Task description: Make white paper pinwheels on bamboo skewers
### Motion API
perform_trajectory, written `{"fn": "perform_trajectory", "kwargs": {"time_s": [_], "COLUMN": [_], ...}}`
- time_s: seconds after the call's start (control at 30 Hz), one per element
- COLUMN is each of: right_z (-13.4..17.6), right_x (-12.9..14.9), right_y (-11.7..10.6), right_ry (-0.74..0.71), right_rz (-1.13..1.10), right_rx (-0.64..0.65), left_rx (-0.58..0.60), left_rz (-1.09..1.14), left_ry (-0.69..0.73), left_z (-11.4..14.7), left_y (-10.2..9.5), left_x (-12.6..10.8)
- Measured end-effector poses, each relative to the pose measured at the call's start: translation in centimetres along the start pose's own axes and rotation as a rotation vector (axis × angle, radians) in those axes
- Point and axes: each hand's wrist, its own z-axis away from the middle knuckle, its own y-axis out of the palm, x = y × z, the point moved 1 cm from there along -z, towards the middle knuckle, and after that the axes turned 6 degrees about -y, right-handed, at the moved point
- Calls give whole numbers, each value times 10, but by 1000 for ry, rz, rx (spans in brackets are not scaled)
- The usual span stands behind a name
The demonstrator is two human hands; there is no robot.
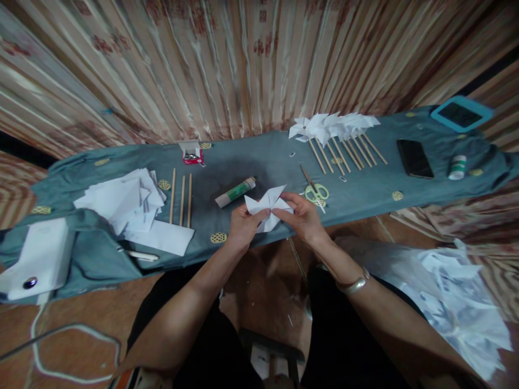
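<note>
A white paper pinwheel [268, 201] is held between my two hands above the front edge of the cloth-covered table. My left hand [243, 222] pinches its left side, thumb pressed near the centre. On the other side, my right hand [303, 216] grips it with the thumb close to the centre too. Just behind lies a green and white glue tube [235, 192]. Green-handled scissors [316, 192] rest to the right of my right hand. Whether a pin sits at the pinwheel's centre is too small to tell.
Several finished pinwheels on sticks [340, 129] lie at the back right. Left are loose wooden sticks [181, 200], stacked paper [121, 200] and a red box [192, 154]. A phone [414, 158] lies right. A bag of paper pieces [454, 297] stands by my right leg.
</note>
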Motion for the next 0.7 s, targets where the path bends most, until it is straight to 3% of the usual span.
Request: {"fn": "perform_trajectory", "kwargs": {"time_s": [0.37,0.7], "right_z": [-1,1], "right_x": [-2,1], "right_y": [-1,10], "right_ry": [-4,7], "right_rz": [63,27], "right_rx": [-3,-25], "left_rx": [10,-3], "left_rz": [25,47], "left_ry": [0,-27], "left_z": [-1,2], "left_y": [-1,-6], "left_x": [2,-3]}}
